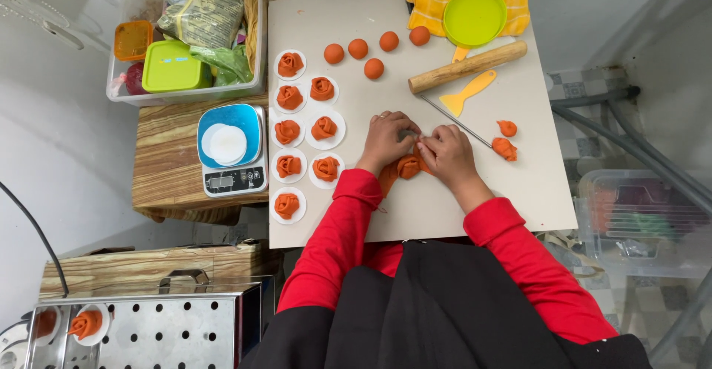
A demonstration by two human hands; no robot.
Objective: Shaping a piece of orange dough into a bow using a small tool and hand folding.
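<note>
Left hand (386, 140) and right hand (447, 154) both pinch the orange dough piece (406, 166) on the table (415, 213) just below the rolling pin (467, 67); petals likely need snug, even, light pressure.

Under your hands you have a soft orange dough piece (406, 166), partly rolled into a flower-like coil. It lies flat on the pale tabletop (445, 213), near its front edge, with a loose strip trailing toward your left sleeve.
</note>
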